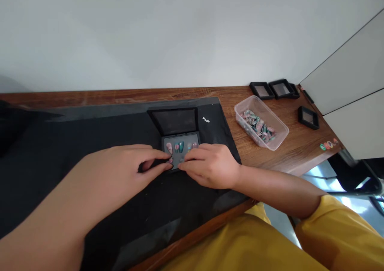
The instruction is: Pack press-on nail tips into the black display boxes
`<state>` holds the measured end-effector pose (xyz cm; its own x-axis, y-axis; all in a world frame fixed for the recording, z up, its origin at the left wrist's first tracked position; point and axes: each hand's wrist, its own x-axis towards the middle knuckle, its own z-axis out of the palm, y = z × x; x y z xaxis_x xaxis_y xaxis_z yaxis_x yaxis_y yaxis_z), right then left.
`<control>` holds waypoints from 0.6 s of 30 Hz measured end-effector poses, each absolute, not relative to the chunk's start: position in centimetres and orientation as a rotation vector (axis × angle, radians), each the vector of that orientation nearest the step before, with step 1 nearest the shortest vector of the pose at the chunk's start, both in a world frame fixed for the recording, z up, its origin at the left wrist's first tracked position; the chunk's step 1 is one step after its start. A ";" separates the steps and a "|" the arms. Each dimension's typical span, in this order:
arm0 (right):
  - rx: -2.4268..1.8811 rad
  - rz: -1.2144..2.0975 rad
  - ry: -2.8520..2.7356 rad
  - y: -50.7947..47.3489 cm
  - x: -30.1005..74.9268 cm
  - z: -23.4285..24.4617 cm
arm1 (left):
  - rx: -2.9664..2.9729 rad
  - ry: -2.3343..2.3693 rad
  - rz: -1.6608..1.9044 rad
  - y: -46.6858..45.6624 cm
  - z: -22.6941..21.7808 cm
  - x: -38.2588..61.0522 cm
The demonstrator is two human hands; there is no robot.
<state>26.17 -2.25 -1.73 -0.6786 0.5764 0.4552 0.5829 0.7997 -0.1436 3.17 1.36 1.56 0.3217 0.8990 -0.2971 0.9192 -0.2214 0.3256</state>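
Observation:
A small black display box (177, 123) stands with its lid up on the black mat. In its grey base sit several press-on nails (181, 147), pink and teal. My left hand (132, 163) reaches in from the left, thumb and forefinger closed around a small pink press-on nail (171, 160) at the base's left side. Over the right part of the base is my right hand (211, 165), its fingers bent and pressed together. A small pale nail shows beside its fingertips. Whatever those fingers pinch is hidden beneath them.
To the right, a clear plastic tub (277, 123) holds many loose press-on nails. Several black framed boxes (281, 89) lie at the table's far right, one box (308, 117) apart. A white scrap (205, 119) is on the mat, and round stickers (327, 145) mark the table edge.

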 end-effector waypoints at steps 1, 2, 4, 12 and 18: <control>-0.866 -0.009 -2.499 -2.2 26.2 -1.8 | 2.152 1.603 -0.061 1.4 1.6 3.2; -0.871 0.002 -2.500 -2.2 26.2 -1.8 | 2.148 1.601 -0.062 1.3 1.6 3.3; -0.882 0.041 -2.501 -2.2 26.2 -1.9 | 2.145 1.600 -0.056 1.3 1.7 3.5; -0.947 0.187 -2.499 -2.1 26.1 -2.1 | 2.158 1.591 -0.072 1.4 1.9 3.2; -0.869 0.222 -2.504 -2.1 26.3 -1.8 | 2.137 1.589 -0.133 1.4 2.5 3.3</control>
<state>26.26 -2.11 -1.80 -0.6846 0.6188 0.3852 0.5414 0.7855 -0.2998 3.28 1.45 2.47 0.3244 0.8794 -0.3486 0.9251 -0.2181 0.3108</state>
